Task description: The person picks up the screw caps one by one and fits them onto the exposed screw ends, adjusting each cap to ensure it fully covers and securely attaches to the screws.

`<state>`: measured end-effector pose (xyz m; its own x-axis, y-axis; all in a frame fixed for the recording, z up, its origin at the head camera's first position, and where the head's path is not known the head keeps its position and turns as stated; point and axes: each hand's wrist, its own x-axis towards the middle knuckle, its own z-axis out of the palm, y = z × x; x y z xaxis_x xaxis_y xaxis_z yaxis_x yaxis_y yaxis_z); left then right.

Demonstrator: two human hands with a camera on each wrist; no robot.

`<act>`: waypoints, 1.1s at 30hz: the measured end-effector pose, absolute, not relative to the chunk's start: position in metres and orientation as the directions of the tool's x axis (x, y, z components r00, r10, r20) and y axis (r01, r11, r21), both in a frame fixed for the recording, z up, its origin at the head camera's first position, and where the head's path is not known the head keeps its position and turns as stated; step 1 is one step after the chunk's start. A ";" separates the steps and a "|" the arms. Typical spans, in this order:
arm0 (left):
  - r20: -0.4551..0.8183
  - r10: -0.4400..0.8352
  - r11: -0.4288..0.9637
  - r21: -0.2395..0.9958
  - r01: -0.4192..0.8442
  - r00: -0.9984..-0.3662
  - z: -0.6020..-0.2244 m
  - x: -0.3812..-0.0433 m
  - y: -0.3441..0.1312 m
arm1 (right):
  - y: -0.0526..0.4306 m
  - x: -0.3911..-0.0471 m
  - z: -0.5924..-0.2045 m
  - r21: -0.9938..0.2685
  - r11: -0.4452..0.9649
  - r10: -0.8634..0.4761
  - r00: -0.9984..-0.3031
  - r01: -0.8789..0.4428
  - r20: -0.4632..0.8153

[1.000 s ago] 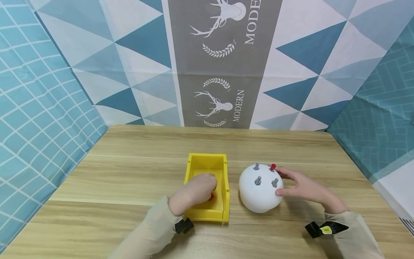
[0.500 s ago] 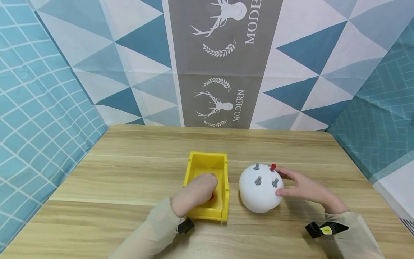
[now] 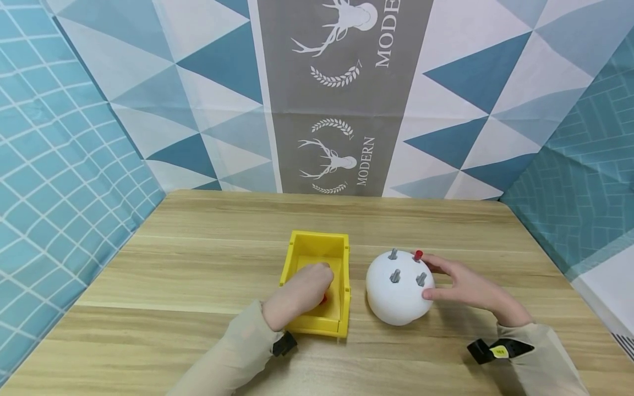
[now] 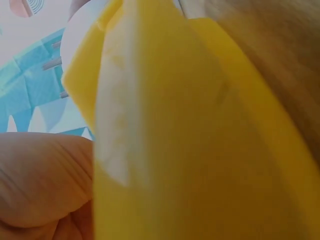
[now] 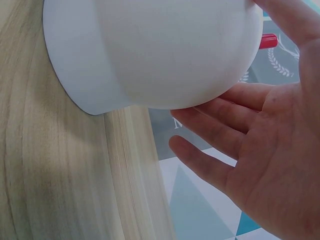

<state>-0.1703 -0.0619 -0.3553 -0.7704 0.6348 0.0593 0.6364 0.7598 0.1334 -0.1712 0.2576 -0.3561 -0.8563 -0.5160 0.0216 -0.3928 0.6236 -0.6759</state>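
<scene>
In the head view my left hand (image 3: 301,290) reaches down into a yellow bin (image 3: 345,297), knuckles up. A small red piece (image 3: 323,299) shows beside the hand inside the bin. The fingertips are hidden, so I cannot tell what they hold. My right hand (image 3: 463,283) rests its fairly straight fingers and thumb against the right side of a white dome-shaped block (image 3: 393,308). Out of the dome stick grey bolts (image 3: 395,276), and a red cap (image 3: 418,255) sits on the far right one. The right wrist view shows the dome (image 5: 175,55) and spread fingers (image 5: 210,127) along it.
Both things stand on a wood-grain table (image 3: 198,264), the bin left of the dome. A patterned cloth (image 3: 327,99) hangs behind the table's far edge. Each sleeve has a black wrist camera (image 3: 284,345) strapped on.
The yellow bin has slid slightly away from the person, and the left forearm has shifted a little to the right. The right hand and the dome have stayed put.
</scene>
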 end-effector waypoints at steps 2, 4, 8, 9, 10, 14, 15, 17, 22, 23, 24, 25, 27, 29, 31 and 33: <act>0.059 0.630 0.761 0.153 0.631 -0.774 -0.353 -0.169 -0.062 | 0.258 -0.171 -0.356 -0.675 0.623 -0.516 -0.857 -0.394 0.024; 0.060 0.628 0.761 0.164 0.628 -0.776 -0.351 -0.168 -0.063 | 0.257 -0.171 -0.356 -0.675 0.622 -0.516 -0.856 -0.396 0.027; 0.062 0.623 0.765 0.158 0.624 -0.779 -0.347 -0.168 -0.063 | 0.258 -0.172 -0.357 -0.677 0.621 -0.516 -0.856 -0.395 0.027; 0.063 0.623 0.766 0.153 0.625 -0.780 -0.346 -0.168 -0.064 | 0.258 -0.172 -0.357 -0.679 0.620 -0.516 -0.856 -0.394 0.026; 0.059 0.619 0.769 0.156 0.620 -0.783 -0.345 -0.168 -0.064 | 0.258 -0.172 -0.357 -0.679 0.619 -0.517 -0.855 -0.395 0.026; 0.068 0.622 0.766 0.156 0.624 -0.780 -0.339 -0.167 -0.063 | 0.258 -0.173 -0.357 -0.676 0.620 -0.519 -0.854 -0.397 0.026; 0.074 0.626 0.763 0.151 0.629 -0.777 -0.336 -0.168 -0.063 | 0.258 -0.173 -0.357 -0.677 0.620 -0.518 -0.855 -0.397 0.026; 0.089 0.633 0.757 0.134 0.639 -0.769 -0.330 -0.168 -0.063 | 0.258 -0.173 -0.358 -0.676 0.620 -0.519 -0.854 -0.398 0.026; 0.091 0.645 0.749 0.125 0.651 -0.759 -0.317 -0.169 -0.061 | 0.259 -0.173 -0.358 -0.676 0.616 -0.526 -0.850 -0.405 0.030; 0.083 0.645 0.749 0.131 0.650 -0.760 -0.315 -0.169 -0.061 | 0.259 -0.173 -0.358 -0.676 0.616 -0.526 -0.850 -0.405 0.030; 0.079 0.646 0.748 0.135 0.650 -0.759 -0.313 -0.169 -0.060 | 0.259 -0.173 -0.358 -0.675 0.616 -0.527 -0.850 -0.406 0.031; 0.075 0.647 0.747 0.136 0.650 -0.759 -0.311 -0.170 -0.059 | 0.259 -0.173 -0.358 -0.675 0.616 -0.527 -0.850 -0.406 0.030; 0.075 0.649 0.745 0.134 0.653 -0.757 -0.308 -0.170 -0.057 | 0.258 -0.173 -0.357 -0.676 0.616 -0.527 -0.849 -0.404 0.028; 0.076 0.649 0.745 0.138 0.653 -0.757 -0.305 -0.171 -0.054 | 0.258 -0.172 -0.357 -0.678 0.615 -0.527 -0.849 -0.403 0.026; 0.077 0.646 0.746 0.147 0.649 -0.759 -0.301 -0.171 -0.052 | 0.257 -0.172 -0.356 -0.679 0.616 -0.526 -0.850 -0.400 0.023; 0.077 0.643 0.748 0.155 0.646 -0.762 -0.298 -0.171 -0.049 | 0.257 -0.172 -0.356 -0.681 0.616 -0.523 -0.852 -0.396 0.023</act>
<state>-0.1712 -0.0490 -0.2976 -0.7623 0.6426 0.0766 0.6458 0.7475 0.1555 -0.1718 0.2570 -0.3560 -0.8520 -0.5230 0.0229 -0.3961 0.6156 -0.6813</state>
